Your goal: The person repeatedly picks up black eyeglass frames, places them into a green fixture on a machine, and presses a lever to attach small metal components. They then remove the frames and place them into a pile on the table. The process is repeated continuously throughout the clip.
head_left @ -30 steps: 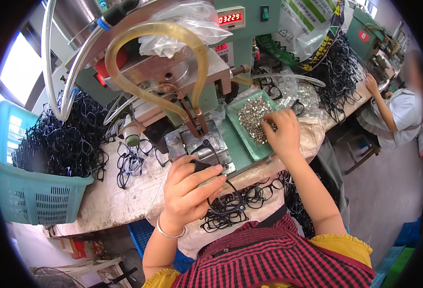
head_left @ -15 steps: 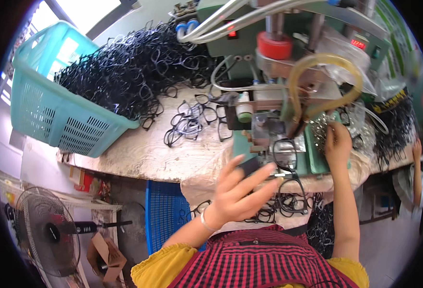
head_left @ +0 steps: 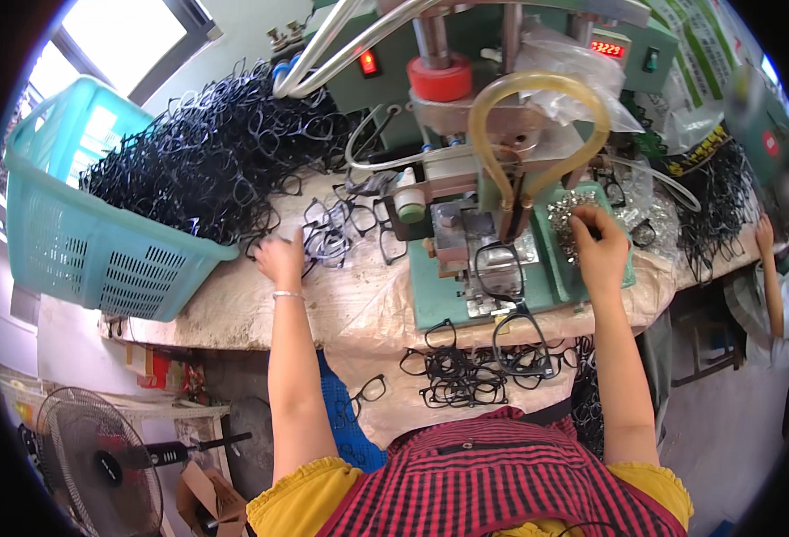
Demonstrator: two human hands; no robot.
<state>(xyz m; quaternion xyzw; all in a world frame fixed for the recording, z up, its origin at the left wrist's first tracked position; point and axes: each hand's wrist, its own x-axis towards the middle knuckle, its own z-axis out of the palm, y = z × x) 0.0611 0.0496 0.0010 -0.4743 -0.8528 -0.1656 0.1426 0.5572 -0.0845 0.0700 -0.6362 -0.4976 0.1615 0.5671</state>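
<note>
My left hand reaches to the edge of a heap of dark eyeglass frames, its thumb raised apart from its curled fingers. Some frames lie right by its fingertips; no held frame shows. My right hand is over a green tray of small shiny metal parts, thumb and forefinger pinched together. Whatever is between those fingertips is too small to make out. One black eyeglass frame rests on the fixture of a green press machine, one rim hanging over its front edge.
A turquoise basket tilts at the left. Clear lenses or frames lie mid-table. More black frames are piled before my apron. A yellowish hose loops above the tray. A fan stands lower left; another person's arm shows at right.
My left hand has gone from in front of the machine to the frame heap at the left. My right hand remains at the metal parts, now pinching. The whole view has shifted.
</note>
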